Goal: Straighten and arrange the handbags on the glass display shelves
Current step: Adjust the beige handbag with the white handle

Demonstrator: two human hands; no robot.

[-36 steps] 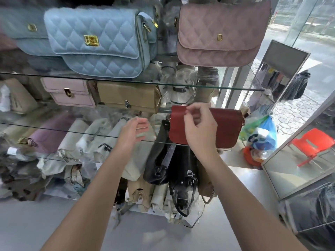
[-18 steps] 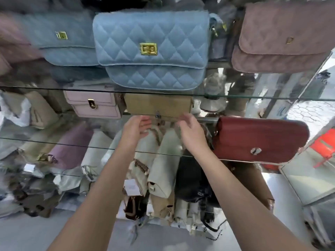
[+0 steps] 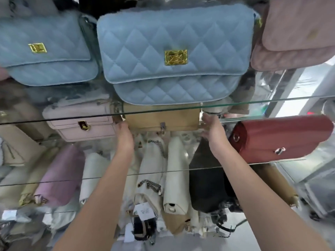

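Note:
A tan handbag [image 3: 163, 118] with a small metal clasp stands on the middle glass shelf [image 3: 272, 161]. My left hand [image 3: 124, 133] grips its left end and my right hand [image 3: 211, 126] grips its right end. A pale pink bag [image 3: 85, 122] sits to its left and a dark red bag [image 3: 282, 136] to its right. On the upper glass shelf [image 3: 272, 102] stand two light blue quilted bags [image 3: 174, 55] [image 3: 45, 49] and a dusty pink quilted bag [image 3: 297, 33].
Below the middle shelf lie several bags packed side by side: lilac [image 3: 61, 174], cream [image 3: 176, 176], black [image 3: 206, 180] and beige ones. A paper tag [image 3: 143, 211] hangs among them. A grey floor shows at the bottom.
My right hand let go of the dark red bag and both hands moved left and up onto the ends of the tan bag. The view shifted left and closer.

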